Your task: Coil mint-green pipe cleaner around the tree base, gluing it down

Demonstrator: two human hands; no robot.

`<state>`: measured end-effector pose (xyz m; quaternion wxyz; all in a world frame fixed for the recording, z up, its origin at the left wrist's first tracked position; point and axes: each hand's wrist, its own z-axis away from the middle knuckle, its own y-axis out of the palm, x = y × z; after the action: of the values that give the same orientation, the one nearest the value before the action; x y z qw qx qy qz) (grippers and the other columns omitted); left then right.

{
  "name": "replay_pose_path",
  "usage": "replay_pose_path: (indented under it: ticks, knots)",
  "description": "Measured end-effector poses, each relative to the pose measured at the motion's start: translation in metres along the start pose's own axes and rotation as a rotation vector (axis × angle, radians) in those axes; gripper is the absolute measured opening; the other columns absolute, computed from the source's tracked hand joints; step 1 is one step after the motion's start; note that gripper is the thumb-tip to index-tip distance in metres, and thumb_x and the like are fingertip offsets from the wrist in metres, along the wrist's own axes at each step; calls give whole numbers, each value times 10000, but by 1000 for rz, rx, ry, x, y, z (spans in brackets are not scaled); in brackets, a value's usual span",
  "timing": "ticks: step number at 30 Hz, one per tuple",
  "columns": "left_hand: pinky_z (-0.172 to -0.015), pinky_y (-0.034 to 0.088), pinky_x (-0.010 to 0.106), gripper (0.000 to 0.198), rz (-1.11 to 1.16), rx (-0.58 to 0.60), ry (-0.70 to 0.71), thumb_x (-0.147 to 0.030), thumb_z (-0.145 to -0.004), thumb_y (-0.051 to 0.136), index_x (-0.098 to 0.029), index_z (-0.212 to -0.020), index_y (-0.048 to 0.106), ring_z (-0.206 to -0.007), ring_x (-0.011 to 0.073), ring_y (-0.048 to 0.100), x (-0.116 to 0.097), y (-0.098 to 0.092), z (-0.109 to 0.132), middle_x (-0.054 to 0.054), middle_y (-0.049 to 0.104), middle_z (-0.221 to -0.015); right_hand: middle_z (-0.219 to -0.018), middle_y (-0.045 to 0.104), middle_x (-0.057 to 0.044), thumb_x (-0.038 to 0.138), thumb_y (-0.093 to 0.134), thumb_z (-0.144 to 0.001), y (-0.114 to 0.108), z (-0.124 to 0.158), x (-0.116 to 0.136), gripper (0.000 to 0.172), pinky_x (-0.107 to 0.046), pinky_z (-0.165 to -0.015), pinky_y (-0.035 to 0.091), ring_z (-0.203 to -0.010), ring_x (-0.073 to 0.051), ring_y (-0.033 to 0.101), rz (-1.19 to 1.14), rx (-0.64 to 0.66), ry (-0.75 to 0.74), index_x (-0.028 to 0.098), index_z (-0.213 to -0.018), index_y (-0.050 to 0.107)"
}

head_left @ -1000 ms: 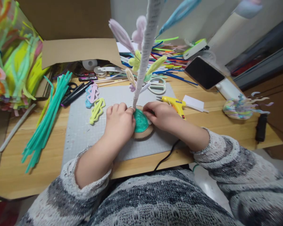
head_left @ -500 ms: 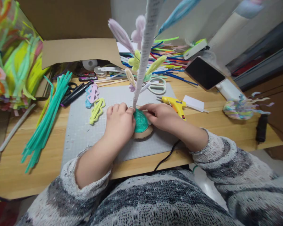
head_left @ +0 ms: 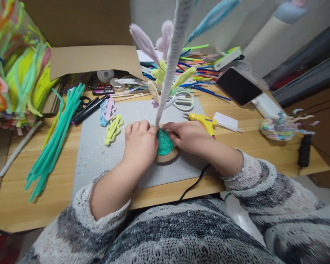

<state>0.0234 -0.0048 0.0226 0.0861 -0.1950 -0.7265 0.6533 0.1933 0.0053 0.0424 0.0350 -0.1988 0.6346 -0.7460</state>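
A round cardboard base point(head_left: 167, 158) with a coil of green pipe cleaner point(head_left: 164, 143) on top lies between my hands. From it rises a tall white wrapped stem point(head_left: 172, 58), leaning right, with pastel pipe-cleaner flowers and leaves along it. My left hand point(head_left: 141, 143) is closed over the base's left side, its thumb at the stem's foot. On the other side my right hand point(head_left: 188, 135) presses thumb and bent fingers together at the coil's upper right edge, on the green pipe cleaner. Part of the base is hidden under both hands.
Beneath lies a grey cutting mat point(head_left: 95, 165). Zigzag pipe-cleaner pieces point(head_left: 114, 129) and a bundle of green pipe cleaners point(head_left: 56, 135) are left; a yellow glue gun point(head_left: 205, 121), a phone point(head_left: 239, 86) and a black cable point(head_left: 194, 185) are right. Scissors point(head_left: 184, 101) lie behind.
The upper stem with its flowers has tipped slightly to the right. Both hands stay at the base, with only small finger shifts.
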Motion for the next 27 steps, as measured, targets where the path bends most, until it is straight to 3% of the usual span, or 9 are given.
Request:
replay_pose_path:
  ticks: [10,18,27]
  knots:
    - [-858,335,452,287,-25,-116,86,-201,-924,444,-226,-1020,713,-957,291,504,-1,2,1,88,637,-974,-910,749,-54,314,456,-897,1,1,1,325,-295,-628,358,-772,-214,650,26,-36,35,269,-1164,636]
    - [-845,359,459,275,-9,-112,86,-192,-905,481,-228,-1037,720,-933,285,522,2,5,0,94,636,-960,-783,710,-37,292,527,-849,10,8,-9,215,-276,-583,326,-675,-180,580,-64,-113,98,240,-989,681]
    - [-848,367,465,265,4,-104,72,-199,-902,494,-220,-1038,721,-945,292,522,2,6,0,96,638,-966,-740,694,-31,257,556,-824,11,8,-10,205,-284,-594,351,-647,-170,564,-159,-70,122,239,-947,719]
